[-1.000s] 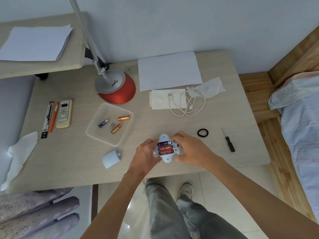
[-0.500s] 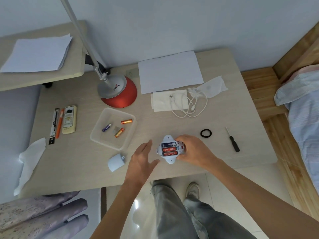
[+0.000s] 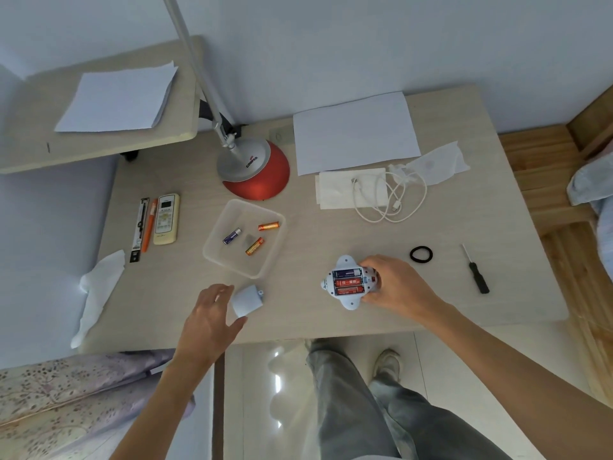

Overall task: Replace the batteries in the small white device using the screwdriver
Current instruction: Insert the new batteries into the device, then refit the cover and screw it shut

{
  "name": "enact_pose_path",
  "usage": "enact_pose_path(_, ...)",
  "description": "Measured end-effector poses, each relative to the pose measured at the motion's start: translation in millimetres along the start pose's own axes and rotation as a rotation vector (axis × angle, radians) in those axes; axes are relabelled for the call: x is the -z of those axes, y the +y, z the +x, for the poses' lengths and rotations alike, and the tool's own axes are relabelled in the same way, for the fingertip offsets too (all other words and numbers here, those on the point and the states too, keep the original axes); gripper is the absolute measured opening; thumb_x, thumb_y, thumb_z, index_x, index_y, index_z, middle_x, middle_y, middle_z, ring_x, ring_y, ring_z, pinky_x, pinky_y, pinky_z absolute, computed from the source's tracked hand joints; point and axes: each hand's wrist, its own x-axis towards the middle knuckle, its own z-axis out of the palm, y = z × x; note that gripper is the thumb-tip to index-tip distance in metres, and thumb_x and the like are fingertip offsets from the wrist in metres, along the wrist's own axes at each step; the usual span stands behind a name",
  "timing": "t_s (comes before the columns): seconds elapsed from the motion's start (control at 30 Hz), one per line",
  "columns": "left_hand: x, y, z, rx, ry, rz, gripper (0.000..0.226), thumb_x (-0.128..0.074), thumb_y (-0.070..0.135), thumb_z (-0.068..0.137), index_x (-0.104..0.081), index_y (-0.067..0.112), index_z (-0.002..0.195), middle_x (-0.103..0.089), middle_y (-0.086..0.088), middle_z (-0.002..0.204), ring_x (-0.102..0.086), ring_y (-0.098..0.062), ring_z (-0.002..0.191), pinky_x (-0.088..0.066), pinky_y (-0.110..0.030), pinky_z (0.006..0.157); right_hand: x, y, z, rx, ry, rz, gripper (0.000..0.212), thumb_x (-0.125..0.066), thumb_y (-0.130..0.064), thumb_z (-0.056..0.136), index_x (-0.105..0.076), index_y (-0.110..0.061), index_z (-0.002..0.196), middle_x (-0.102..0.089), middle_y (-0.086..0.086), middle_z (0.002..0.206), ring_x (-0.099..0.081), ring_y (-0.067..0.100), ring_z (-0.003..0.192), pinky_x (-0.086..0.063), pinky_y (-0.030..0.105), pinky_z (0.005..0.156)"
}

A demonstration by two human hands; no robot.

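The small white device (image 3: 346, 283) lies on the desk with its battery bay facing up; three batteries sit inside, one dark and two red. My right hand (image 3: 393, 285) grips the device's right side. Its pale blue battery cover (image 3: 246, 299) rests on the desk to the left. My left hand (image 3: 210, 322) hovers just left of the cover, fingers spread around it, holding nothing. A black-handled screwdriver (image 3: 476, 275) lies far right on the desk. A clear plastic tray (image 3: 215, 244) holds three loose batteries (image 3: 254, 246).
A red-based desk lamp (image 3: 257, 175) stands behind the tray. A black hair tie (image 3: 421, 254) lies between device and screwdriver. White cable (image 3: 391, 197), paper sheets (image 3: 355, 132), remote control (image 3: 167, 218), pens (image 3: 148, 224) and tissue (image 3: 96, 292) lie around the desk. The front desk edge is close to both hands.
My left hand let go of the device and moved left toward the battery cover. My right hand kept its hold on the device. The view shifted slightly.
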Motion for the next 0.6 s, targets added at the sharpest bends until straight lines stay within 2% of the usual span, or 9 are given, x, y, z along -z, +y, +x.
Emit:
enact_pose_path(0.07, -4, 2, 5, -0.013, -0.051, -0.038, 0.075, -0.09, 0.037, 0.084, -0.058, 0.01, 0.146, -0.057, -0.007, 0.144, -0.055, -0.028, 0.133, -0.057, -0.045, 0.102, 0, 1, 1, -0.003, -0.003, -0.005, 0.042, -0.089, -0.041, 0.076, -0.066, -0.028, 0.108, -0.067, -0.012, 0.093, -0.063, 0.006, 0.079, -0.059, 0.034, 0.071)
enact_pose_path(0.2, -15, 7, 12, -0.016, -0.073, -0.117, 0.066, -0.087, 0.041, 0.087, -0.06, 0.014, 0.141, -0.059, -0.004, 0.136, -0.057, -0.025, 0.123, -0.057, -0.042, 0.099, 0, 2, 1, -0.001, -0.003, -0.012, 0.041, -0.088, -0.042, 0.076, -0.065, -0.029, 0.107, -0.067, -0.012, 0.091, -0.063, 0.006, 0.078, -0.059, 0.034, 0.071)
enact_pose_path(0.4, -11, 10, 9, -0.003, -0.088, -0.133, 0.057, -0.088, 0.031, 0.087, -0.064, 0.011, 0.134, -0.061, -0.006, 0.127, -0.059, -0.027, 0.117, -0.055, -0.039, 0.095, 0, 1, 1, -0.002, -0.006, -0.013, 0.043, -0.088, -0.04, 0.077, -0.066, -0.027, 0.111, -0.067, -0.011, 0.094, -0.064, 0.009, 0.08, -0.059, 0.036, 0.073)
enact_pose_path(0.6, 24, 49, -6, -0.146, 0.033, -0.207, 0.056, -0.092, 0.029, 0.083, -0.068, 0.015, 0.131, -0.065, 0.001, 0.123, -0.063, -0.022, 0.112, -0.056, -0.036, 0.093, 0, -1, 0, 0.011, -0.002, -0.019, 0.044, -0.087, -0.043, 0.078, -0.066, -0.024, 0.111, -0.067, -0.01, 0.094, -0.062, 0.008, 0.078, -0.058, 0.032, 0.071)
